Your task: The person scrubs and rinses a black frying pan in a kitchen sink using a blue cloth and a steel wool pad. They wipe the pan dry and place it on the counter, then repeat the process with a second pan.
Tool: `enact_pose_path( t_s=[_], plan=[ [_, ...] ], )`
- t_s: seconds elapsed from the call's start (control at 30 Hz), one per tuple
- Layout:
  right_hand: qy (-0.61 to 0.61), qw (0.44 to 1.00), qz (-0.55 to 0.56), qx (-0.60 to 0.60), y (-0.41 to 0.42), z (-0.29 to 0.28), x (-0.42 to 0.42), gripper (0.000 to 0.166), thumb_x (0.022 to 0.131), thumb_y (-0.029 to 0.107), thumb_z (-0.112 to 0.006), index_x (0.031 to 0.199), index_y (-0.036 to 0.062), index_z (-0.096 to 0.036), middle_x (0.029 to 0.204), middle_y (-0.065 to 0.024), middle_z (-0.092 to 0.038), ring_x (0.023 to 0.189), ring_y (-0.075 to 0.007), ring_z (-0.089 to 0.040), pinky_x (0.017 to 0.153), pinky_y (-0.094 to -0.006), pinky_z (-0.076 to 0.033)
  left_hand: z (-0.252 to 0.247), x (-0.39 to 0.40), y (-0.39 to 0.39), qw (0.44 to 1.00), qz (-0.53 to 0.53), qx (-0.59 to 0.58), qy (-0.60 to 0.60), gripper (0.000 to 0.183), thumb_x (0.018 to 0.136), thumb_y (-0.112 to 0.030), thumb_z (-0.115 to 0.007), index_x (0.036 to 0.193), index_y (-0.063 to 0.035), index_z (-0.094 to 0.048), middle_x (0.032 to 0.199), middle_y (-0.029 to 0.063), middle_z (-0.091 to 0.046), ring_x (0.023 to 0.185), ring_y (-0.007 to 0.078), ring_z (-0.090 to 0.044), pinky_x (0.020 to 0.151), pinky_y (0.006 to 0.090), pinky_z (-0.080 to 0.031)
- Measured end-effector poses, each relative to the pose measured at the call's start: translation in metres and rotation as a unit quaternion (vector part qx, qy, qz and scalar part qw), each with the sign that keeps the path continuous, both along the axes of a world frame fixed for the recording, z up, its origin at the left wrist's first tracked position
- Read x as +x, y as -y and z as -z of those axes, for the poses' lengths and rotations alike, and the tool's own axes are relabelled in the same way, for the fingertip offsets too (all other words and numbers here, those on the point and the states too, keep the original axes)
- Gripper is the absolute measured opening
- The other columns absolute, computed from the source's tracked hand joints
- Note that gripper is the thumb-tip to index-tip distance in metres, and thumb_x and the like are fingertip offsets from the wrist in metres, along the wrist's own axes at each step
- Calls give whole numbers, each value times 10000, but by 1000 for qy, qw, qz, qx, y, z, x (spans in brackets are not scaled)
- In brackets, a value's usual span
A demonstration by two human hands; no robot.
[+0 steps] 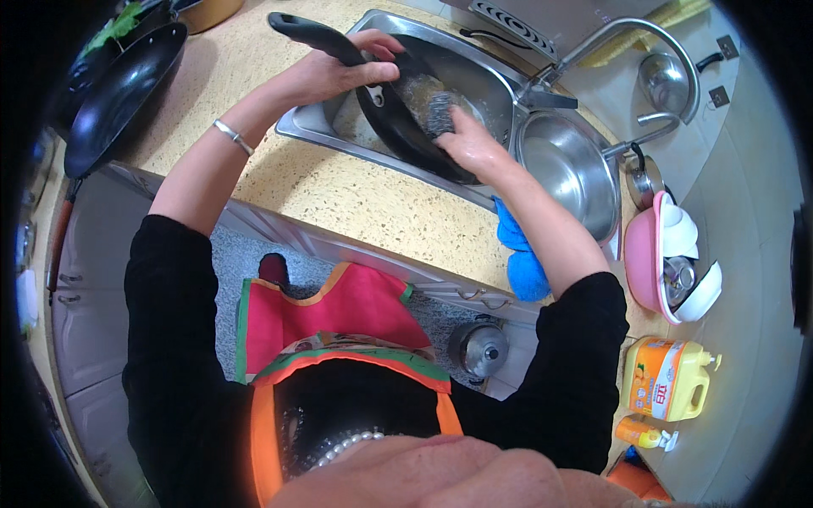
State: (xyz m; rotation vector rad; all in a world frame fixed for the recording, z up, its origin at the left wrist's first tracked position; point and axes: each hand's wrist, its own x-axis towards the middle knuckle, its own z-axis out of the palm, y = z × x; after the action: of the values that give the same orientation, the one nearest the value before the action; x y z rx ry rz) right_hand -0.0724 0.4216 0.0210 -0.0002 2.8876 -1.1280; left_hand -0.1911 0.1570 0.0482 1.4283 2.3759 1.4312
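A black frying pan is tilted over the larger basin of a stainless steel sink, its handle pointing up and to the left. My left hand grips it where handle and rim meet, thumb laid across. My right hand presses a grey metal scouring pad against the pan's wet, foamy inside. The pan's lower edge sits inside the basin; whether it touches the bottom is hidden.
Right of the basin is a round steel basin under a curved faucet. Blue cloths hang at the counter edge. A pink tub with bowls and a yellow detergent jug stand at right. A black wok rests at left.
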Motion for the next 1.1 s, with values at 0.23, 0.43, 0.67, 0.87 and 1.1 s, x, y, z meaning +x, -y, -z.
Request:
enact_pose_path(
  t_s=[0.23,0.43,0.67,0.87,1.1],
  plan=[
    [5,956,175,-234,-76,-22,63,407,928,56,-640,1320,17,-541,1177,-78,-668,1025,-191,-664,826,-335,-546,-47,22,-36,975,106,-193,-33,596,900,-414,-789,1441,-241,-607,1098,92,-661,1101,235,-627,1020,408,-521],
    [-36,876,209,-433,-114,7,113,342,963,34,-604,1298,36,-532,1145,-117,-670,1000,-248,-690,786,-416,-589,-30,24,-42,982,94,-119,-111,614,835,-337,-855,1398,-262,-621,962,57,-637,943,223,-640,877,379,-532],
    [-93,812,219,-533,-133,38,111,327,969,30,-610,1284,49,-522,1130,-104,-663,1001,-257,-693,823,-450,-604,-23,9,-53,958,55,-151,-239,375,843,-404,-837,884,-63,-688,865,82,-642,897,265,-627,838,395,-512],
    [-97,822,207,-521,-134,40,111,336,972,38,-613,1294,47,-519,1129,-102,-664,987,-253,-694,829,-463,-606,-41,3,-74,1000,-7,20,12,354,934,-376,-792,837,-49,-694,709,-33,-586,702,72,-520,652,299,-436],
    [-107,821,194,-526,-131,36,114,321,977,35,-600,1289,38,-526,1122,-115,-658,970,-252,-696,796,-461,-618,-97,-9,-81,980,-193,58,3,513,886,-518,-801,932,-8,-771,836,34,-714,782,123,-639,756,304,-520]
  ],
)
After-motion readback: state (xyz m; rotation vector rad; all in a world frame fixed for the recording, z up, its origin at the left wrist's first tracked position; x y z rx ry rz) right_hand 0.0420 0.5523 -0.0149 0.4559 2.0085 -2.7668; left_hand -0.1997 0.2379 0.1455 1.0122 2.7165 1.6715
